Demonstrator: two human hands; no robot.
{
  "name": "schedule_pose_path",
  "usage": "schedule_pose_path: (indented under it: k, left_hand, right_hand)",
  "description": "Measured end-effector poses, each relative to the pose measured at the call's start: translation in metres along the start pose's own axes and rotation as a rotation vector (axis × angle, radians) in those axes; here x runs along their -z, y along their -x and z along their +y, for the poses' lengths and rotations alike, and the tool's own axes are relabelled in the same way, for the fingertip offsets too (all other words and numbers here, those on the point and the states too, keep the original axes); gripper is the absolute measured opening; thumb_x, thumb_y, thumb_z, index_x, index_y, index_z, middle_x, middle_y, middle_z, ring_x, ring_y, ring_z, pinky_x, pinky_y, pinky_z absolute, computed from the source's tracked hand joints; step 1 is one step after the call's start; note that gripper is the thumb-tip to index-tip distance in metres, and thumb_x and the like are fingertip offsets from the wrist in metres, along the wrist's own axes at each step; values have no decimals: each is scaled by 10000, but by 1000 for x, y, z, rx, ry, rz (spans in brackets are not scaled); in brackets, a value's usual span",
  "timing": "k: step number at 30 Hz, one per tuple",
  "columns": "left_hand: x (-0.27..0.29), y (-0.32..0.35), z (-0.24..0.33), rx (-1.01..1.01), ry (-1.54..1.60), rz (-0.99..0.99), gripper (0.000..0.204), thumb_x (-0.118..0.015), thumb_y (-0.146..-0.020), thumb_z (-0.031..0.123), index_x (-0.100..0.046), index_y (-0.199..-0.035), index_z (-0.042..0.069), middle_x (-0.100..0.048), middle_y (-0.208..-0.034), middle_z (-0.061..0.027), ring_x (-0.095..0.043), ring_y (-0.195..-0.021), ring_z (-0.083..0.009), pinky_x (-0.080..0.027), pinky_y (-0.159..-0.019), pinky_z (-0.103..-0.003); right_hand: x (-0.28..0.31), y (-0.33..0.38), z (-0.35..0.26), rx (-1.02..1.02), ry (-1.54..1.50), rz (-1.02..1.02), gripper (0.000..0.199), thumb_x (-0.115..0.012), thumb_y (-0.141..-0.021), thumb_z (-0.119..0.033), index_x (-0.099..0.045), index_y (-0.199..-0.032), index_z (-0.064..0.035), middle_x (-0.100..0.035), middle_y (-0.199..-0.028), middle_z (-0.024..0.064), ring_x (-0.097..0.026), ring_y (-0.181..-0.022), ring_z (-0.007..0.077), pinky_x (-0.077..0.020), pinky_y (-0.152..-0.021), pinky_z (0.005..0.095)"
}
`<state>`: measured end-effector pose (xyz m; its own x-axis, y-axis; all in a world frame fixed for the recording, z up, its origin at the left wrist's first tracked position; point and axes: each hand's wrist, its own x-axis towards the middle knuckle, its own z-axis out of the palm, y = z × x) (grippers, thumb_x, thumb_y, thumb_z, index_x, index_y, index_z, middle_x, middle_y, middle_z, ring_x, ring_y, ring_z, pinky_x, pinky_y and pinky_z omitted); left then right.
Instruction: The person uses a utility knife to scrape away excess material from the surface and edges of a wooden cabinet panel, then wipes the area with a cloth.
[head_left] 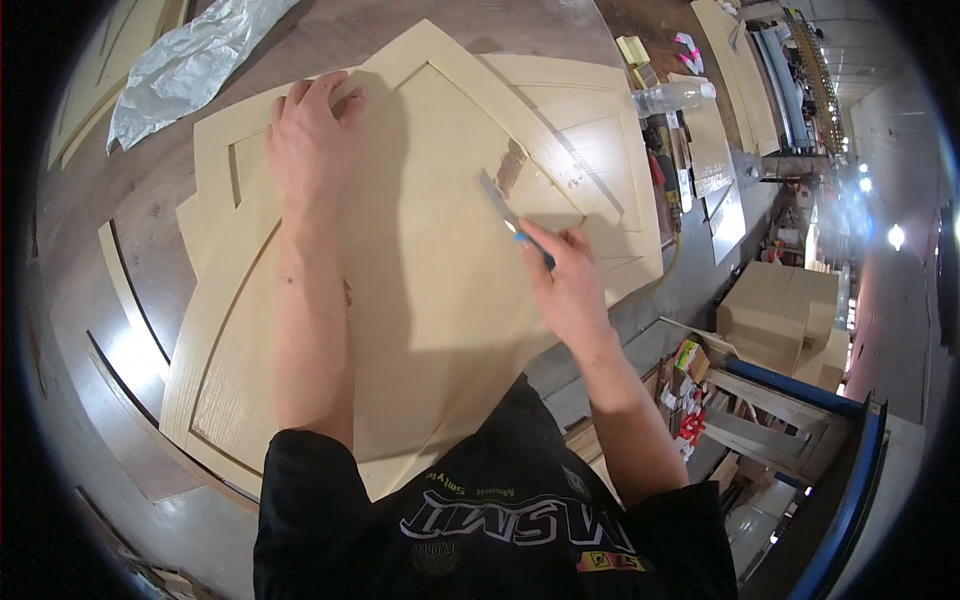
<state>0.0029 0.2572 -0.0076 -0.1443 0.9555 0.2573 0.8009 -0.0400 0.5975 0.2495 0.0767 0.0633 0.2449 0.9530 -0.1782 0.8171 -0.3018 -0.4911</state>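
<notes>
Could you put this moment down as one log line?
left hand: on panel; right hand: holding bladed tool; blade tip: beside brown patch; bottle: on its side

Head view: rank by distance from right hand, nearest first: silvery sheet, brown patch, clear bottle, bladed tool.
From the right hand:
1. Bladed tool: held in it, blade pointing up and left.
2. Brown patch: just past the blade, on the tan panel.
3. Clear bottle: upper right.
4. Silvery sheet: far upper left.
</notes>
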Motion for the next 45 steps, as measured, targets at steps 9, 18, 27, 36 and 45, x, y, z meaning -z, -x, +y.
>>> schedule_pose_path:
  k: [9, 18, 27, 36, 45]
  left_hand:
    - [1, -1, 2, 4, -14, -11, 343, -741, -942, 322, -752, -1240, 153, -717, -1239, -43, -631, -1142, -313, -507, -1000, -454]
    - [0, -1, 3, -10, 20, 18, 323, -735, -955, 256, -749, -1229, 86, -728, -1228, -98, -642, -1106, -366, -510, -979, -457]
    - [3, -3, 0, -28, 34, 78, 305, -725, -959, 248, -750, -1219, 89, -732, -1209, -89, -652, -1070, -358, -510, -969, -455]
    - [5, -3, -1, 4, -14, 45, 310, -723, -942, 276, -765, -1212, 129, -731, -1190, -51, -648, -1065, -308, -499, -969, -449]
    - [8, 1, 10, 8, 32, 46, 298, -732, -933, 213, -762, -1207, 101, -730, -1159, -92, -644, -1048, -346, -505, -963, -459]
  right_hand:
    - [2, -6, 12, 59, -8, 65, 343, -672, -1017, -308, -732, -1319, -157, -683, -1026, 221, -649, -1000, 416, -526, -911, 475]
    - [2, -18, -1, -37, -22, 16, 311, -651, -1034, -307, -749, -1280, -145, -689, -1050, 215, -662, -999, 405, -531, -903, 470]
    - [5, -19, 3, 34, -15, 45, 290, -650, -1025, -281, -757, -1262, -152, -691, -1039, 213, -662, -996, 395, -526, -922, 465]
    - [-9, -35, 6, 132, 18, 160, 277, -683, -1008, -269, -765, -1219, -110, -665, -970, 207, -646, -962, 391, -527, -856, 474]
    - [-7, -13, 21, 160, 75, 177, 279, -676, -1009, -269, -770, -1233, -131, -675, -953, 207, -653, -941, 401, -532, -847, 480]
